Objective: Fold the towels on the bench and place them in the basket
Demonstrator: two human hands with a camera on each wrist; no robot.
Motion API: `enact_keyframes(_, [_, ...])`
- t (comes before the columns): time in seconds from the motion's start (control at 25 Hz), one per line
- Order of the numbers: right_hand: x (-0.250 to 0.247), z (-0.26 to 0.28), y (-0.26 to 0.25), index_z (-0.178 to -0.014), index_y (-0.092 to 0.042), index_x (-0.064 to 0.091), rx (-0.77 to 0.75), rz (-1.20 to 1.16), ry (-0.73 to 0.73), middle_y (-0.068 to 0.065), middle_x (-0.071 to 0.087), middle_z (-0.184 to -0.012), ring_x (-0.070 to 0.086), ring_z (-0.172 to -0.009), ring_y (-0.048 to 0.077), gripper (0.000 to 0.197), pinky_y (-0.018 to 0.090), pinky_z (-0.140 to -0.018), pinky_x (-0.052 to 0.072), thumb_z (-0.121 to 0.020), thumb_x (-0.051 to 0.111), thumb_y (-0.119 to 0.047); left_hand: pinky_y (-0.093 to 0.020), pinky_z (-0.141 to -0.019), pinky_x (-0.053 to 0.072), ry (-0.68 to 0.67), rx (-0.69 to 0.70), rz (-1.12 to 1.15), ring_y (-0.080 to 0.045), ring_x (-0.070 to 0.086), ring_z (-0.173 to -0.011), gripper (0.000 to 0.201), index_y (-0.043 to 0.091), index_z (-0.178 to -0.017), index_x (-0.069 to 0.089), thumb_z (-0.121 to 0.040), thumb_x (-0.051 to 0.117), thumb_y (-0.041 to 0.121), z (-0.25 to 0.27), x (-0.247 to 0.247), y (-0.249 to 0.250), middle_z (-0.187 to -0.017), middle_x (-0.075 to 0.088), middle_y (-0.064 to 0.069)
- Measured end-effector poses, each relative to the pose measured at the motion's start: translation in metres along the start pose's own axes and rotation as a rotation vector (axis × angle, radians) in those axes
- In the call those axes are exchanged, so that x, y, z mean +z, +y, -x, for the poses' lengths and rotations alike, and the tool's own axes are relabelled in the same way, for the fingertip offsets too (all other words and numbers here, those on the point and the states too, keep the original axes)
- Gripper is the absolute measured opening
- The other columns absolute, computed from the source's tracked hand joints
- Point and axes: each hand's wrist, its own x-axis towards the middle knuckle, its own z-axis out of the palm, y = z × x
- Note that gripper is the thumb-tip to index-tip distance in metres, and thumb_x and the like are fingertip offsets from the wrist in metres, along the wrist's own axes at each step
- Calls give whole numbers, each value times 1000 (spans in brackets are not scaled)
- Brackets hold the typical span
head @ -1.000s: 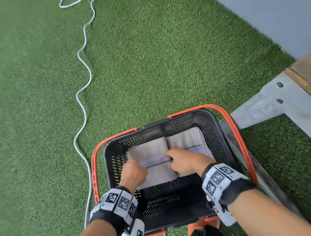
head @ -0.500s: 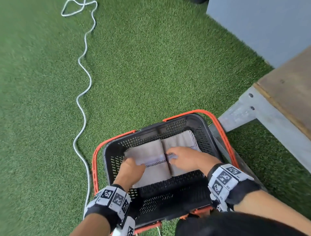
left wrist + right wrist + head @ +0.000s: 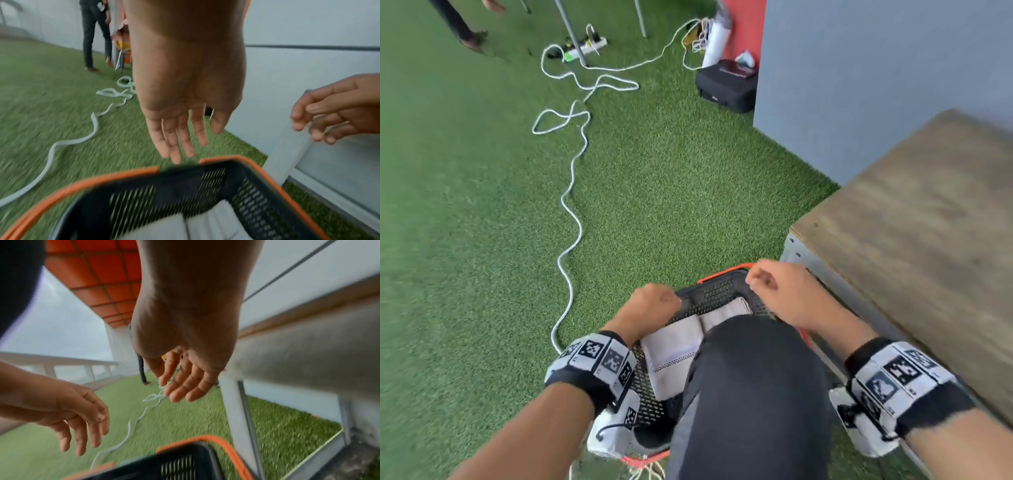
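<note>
Two folded grey-white towels (image 3: 674,346) lie side by side in the black basket (image 3: 717,291) with orange handles, on the grass beside the wooden bench (image 3: 928,222). My left hand (image 3: 654,301) hovers above the basket's far left rim and holds nothing; in the left wrist view its fingers (image 3: 180,142) hang straight over the rim (image 3: 102,178). My right hand (image 3: 774,284) is in the air over the far right corner, fingers loosely bent and empty (image 3: 185,386). My dark-trousered knee (image 3: 753,394) hides the basket's near right part.
A white cable (image 3: 571,205) snakes over the grass to a power strip (image 3: 585,48). A black case (image 3: 726,85) sits by the grey wall (image 3: 876,68). Another person's legs (image 3: 458,24) stand at the far left. The bench's metal leg (image 3: 232,410) stands close to the basket.
Both hands have lifted off the towels and out of the basket. The head view has risen and tilted forward, and my knee now covers part of the basket.
</note>
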Motion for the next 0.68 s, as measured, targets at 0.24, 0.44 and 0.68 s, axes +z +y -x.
enact_keyframes(0.24, [-98, 72, -34, -86, -23, 68, 35, -56, 287, -11, 71, -76, 61, -66, -6, 15, 19, -67, 47, -97, 58, -22, -24, -57, 48, 135, 267, -48, -12, 57, -62, 21, 13, -88, 65, -97, 54, 28, 53, -63, 91, -85, 69, -5])
enact_keyframes(0.44, [-162, 151, -31, -97, -28, 66, 116, -14, 371, -13, 71, -82, 68, -75, 6, 13, 30, -74, 56, -101, 53, -30, -22, -59, 47, 98, 491, -89, -11, 61, -67, 20, 17, -89, 65, -98, 54, 31, 91, -55, 184, -84, 68, 0])
enact_keyframes(0.68, [-215, 248, 6, -98, -23, 67, 225, 13, 554, -11, 72, -83, 67, -74, 5, 12, 26, -70, 54, -100, 56, -27, -29, -71, 50, -22, 747, -162, -18, 67, -80, 19, 22, -81, 67, -90, 60, 37, 112, 13, 306, -81, 69, 4])
